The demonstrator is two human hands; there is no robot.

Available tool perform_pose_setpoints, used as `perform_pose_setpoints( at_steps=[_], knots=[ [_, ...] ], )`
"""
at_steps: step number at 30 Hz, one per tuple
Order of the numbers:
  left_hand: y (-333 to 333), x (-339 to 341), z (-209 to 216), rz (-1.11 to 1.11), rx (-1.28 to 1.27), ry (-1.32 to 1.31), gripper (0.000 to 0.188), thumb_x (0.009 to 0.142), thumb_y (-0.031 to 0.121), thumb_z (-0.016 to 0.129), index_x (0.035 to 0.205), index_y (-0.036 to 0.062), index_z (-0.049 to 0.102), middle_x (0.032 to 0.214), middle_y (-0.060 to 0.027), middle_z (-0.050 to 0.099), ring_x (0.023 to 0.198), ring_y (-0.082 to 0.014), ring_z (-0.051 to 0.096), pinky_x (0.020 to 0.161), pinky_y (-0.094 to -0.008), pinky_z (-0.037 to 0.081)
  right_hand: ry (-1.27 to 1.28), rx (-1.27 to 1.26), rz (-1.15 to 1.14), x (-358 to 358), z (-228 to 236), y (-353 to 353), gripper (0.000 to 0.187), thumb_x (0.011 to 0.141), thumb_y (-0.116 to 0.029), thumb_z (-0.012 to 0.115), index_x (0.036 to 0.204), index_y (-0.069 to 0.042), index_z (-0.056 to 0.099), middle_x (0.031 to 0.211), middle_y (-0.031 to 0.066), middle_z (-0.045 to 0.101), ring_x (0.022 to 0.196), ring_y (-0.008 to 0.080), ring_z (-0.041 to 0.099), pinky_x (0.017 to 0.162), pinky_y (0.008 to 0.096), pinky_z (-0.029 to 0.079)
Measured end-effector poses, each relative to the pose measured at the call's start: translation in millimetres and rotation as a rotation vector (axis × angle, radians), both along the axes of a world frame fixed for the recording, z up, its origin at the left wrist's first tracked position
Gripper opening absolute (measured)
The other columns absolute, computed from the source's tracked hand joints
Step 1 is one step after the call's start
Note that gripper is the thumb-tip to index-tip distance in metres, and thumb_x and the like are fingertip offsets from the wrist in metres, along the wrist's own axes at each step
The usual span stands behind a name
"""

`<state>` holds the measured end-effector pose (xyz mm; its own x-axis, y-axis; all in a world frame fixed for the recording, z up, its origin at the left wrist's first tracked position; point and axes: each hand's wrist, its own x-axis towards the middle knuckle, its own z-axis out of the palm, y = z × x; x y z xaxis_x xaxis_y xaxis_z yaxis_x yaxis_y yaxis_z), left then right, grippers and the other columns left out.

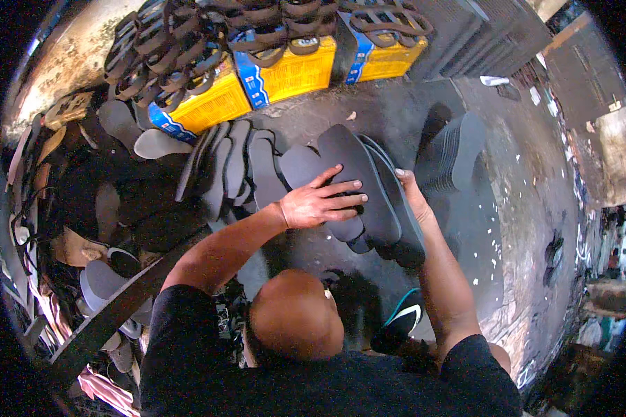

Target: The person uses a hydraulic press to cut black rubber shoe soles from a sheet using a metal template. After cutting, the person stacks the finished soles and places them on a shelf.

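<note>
Resting on grey soles [366, 174], left fingers [344, 187] spread opposite right fingers [407, 182].

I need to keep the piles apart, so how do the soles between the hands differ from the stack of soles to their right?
The handled soles overlap in a loose, uneven fan; the stack is neater, with its edges in close, regular layers.
The left hand lies spread over the handled soles and the right hand grips their edge; neither touches the stack.
Both consist of grey, flat, sole-shaped pieces.
</note>
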<state>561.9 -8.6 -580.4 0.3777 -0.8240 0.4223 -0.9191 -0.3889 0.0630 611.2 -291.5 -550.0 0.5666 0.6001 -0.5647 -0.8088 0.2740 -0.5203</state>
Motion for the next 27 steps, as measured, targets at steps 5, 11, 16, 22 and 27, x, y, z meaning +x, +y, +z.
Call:
perform_pose_setpoints(
  at_steps=[5,11,16,22,27],
  knots=[
    [-21.5,-9.5,-60.2,0.061,0.201,0.176,0.067,0.081,0.014,0.069,0.145,0.0257,0.051,0.168,0.0038,0.030,0.156,-0.0233,0.027,0.127,-0.0597,0.017,-0.270,-0.453,0.081,-9.9,-85.7,-26.3,0.081,0.096,-0.068,0.050,0.142,-0.001,0.058,0.136,0.0182,0.064,0.122,0.0317,0.061,0.109,0.0430,0.045],
    [-39.0,-69.7,-82.7,0.403,0.014,0.459,0.080,0.079,0.017,0.082,0.147,0.0074,0.042,0.159,-0.0124,0.040,0.150,-0.0347,0.035,0.121,-0.0575,0.031,-0.417,-0.929,0.086,-57.3,-157.9,-47.1,0.116,0.071,-0.073,0.082,0.146,0.007,0.047,0.139,0.0295,0.058,0.136,0.0351,0.053,0.113,0.0425,0.041],
    [-80.2,-92.9,-142.2,1.396,-0.781,1.028,0.090,0.070,0.038,0.096,0.128,-0.0046,0.042,0.127,-0.0256,0.054,0.123,-0.0351,0.055,0.107,-0.0456,0.045,-0.668,-1.179,0.031,-65.5,-132.8,-19.2,0.125,0.064,-0.058,0.095,0.151,0.006,0.031,0.139,0.0304,0.055,0.131,0.0377,0.055,0.109,0.0435,0.044],
    [-94.1,-81.1,-148.6,1.455,-0.762,1.115,0.100,0.066,0.035,0.099,0.132,-0.0044,0.035,0.134,-0.0246,0.054,0.127,-0.0372,0.054,0.108,-0.0457,0.044,-0.703,-1.309,-0.020,-64.8,-109.0,-23.0,0.101,0.068,-0.032,0.095,0.147,0.000,0.040,0.127,0.0287,0.064,0.119,0.0422,0.064,0.104,0.0463,0.050],
    [-91.5,-83.9,-148.3,1.339,-1.379,1.366,0.089,0.091,0.059,0.071,0.143,-0.0067,0.039,0.139,-0.0214,0.052,0.124,-0.0331,0.053,0.106,-0.0434,0.045,-0.801,-0.826,0.016,-29.2,-101.0,-18.6,0.096,0.075,-0.037,0.091,0.147,0.006,0.044,0.135,0.0210,0.062,0.123,0.0338,0.061,0.107,0.0431,0.048]
  ],
)
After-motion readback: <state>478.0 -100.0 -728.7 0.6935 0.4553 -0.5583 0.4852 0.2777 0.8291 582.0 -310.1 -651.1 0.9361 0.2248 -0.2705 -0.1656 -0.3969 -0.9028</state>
